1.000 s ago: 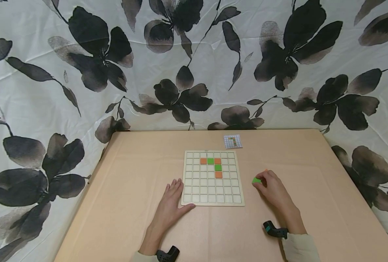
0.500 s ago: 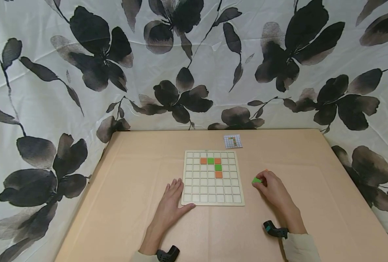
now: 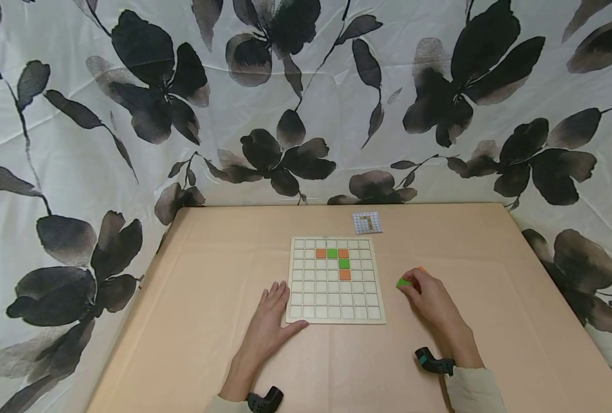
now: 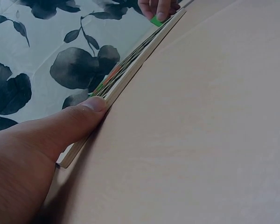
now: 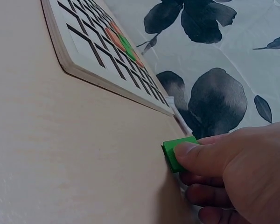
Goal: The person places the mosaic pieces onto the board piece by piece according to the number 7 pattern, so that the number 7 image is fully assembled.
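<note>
My left hand point(image 3: 268, 324) lies with straight fingers along the left edge of a pale wooden grid board point(image 3: 322, 299). In the left wrist view its thumb point(image 4: 86, 114) presses on the board's near rim. Right of the board, my right hand point(image 3: 433, 295) pinches a green square tile point(image 5: 170, 157) between thumb and fingers, low over the table. An orange piece point(image 3: 422, 268) peeks out behind those fingers, mostly hidden. Set in the board's upper rows are orange tiles point(image 3: 345, 275) and green tiles point(image 3: 344, 264), making a hooked shape.
A small card point(image 3: 358, 223) printed with a coloured grid pattern lies behind the board. Both stand on a light wooden table point(image 3: 223, 252). Floral cloth point(image 3: 336, 103) hangs beyond the table's back edge. A black wrist camera point(image 3: 433, 362) sits on the right wrist.
My right hand and the green tile have shifted very slightly left, and a bit more of the orange piece shows. The left hand and the board stay put.
</note>
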`<state>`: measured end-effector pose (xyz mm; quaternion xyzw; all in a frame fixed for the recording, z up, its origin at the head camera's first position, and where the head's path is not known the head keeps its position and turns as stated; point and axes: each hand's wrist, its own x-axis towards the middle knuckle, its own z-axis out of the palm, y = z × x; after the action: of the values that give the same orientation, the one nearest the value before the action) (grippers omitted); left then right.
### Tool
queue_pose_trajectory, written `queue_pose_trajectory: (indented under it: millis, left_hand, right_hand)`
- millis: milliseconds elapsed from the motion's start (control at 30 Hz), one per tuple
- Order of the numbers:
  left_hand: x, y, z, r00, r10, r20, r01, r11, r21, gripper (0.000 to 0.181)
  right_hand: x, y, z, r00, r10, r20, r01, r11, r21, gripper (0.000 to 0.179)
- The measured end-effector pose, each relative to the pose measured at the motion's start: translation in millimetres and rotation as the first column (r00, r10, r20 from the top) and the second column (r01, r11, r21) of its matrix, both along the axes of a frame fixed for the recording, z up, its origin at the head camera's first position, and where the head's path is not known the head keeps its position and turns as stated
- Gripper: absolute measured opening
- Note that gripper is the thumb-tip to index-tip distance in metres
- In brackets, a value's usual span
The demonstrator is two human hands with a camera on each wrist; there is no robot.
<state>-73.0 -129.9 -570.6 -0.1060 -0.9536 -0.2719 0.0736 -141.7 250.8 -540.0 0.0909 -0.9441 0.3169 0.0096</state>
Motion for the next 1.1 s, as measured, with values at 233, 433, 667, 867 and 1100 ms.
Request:
queue_pose_trajectory:
  millis: [233, 433, 667, 867, 1100]
  left_hand:
    - [1.4, -2.3, 1.2, 1.000, -0.007, 0.007, 0.007, 1.000, -0.001, 0.096]
    - [2.6, -4.3, 2.6, 1.000, -0.006, 0.022, 0.006, 1.000, 0.006, 0.096]
    - [4.1, -6.6, 3.1, 1.000, -0.013, 0.020, 0.013, 1.000, 0.001, 0.096]
    - [6.2, -8.0, 3.8, 1.000, -0.026, 0.016, 0.025, 1.000, 0.008, 0.096]
    - [8.6, -10.2, 5.4, 0.999, -0.033, 0.008, 0.033, 0.999, 0.017, 0.095]
  right_hand:
    - [1.7, -4.4, 0.5, 1.000, -0.017, -0.007, 0.017, 1.000, -0.005, 0.014]
    - [2.6, -7.8, 1.9, 1.000, -0.018, -0.018, 0.018, 1.000, -0.003, 0.016]
    - [2.5, -18.2, 5.5, 0.999, -0.028, -0.019, 0.028, 0.999, -0.017, 0.018]
    - [3.1, -28.6, 9.7, 0.999, -0.033, -0.013, 0.032, 0.999, -0.025, 0.018]
    - [3.6, -38.4, 14.6, 0.999, -0.032, -0.027, 0.031, 0.999, -0.041, 0.019]
